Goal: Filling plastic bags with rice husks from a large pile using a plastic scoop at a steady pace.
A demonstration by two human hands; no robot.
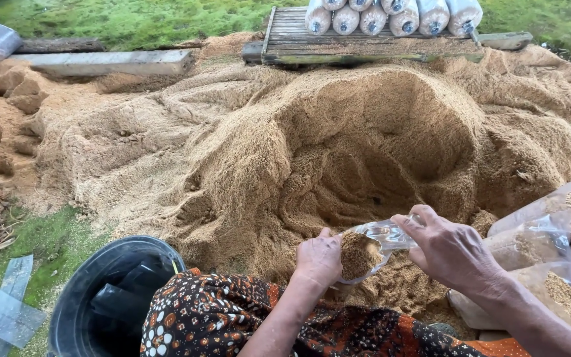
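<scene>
A small clear plastic bag (371, 243), partly filled with brown sawdust, lies on its side between my hands. My left hand (318, 259) presses against the filled bottom end of the bag. My right hand (449, 250) grips the bag's open mouth, holding it up. Both hands hover over the near foot of a large sawdust heap (338, 152) with a scooped hollow in its middle. A brown patterned cloth (232, 317) covers my lap below the hands.
A black bucket (77, 297) holding folded dark plastic stands at lower left. Several part-filled clear bags (550, 244) lie at right. A wooden pallet (312, 39) with packed white bags (391, 16) sits behind the heap. Concrete beam (100, 63) and grass at left.
</scene>
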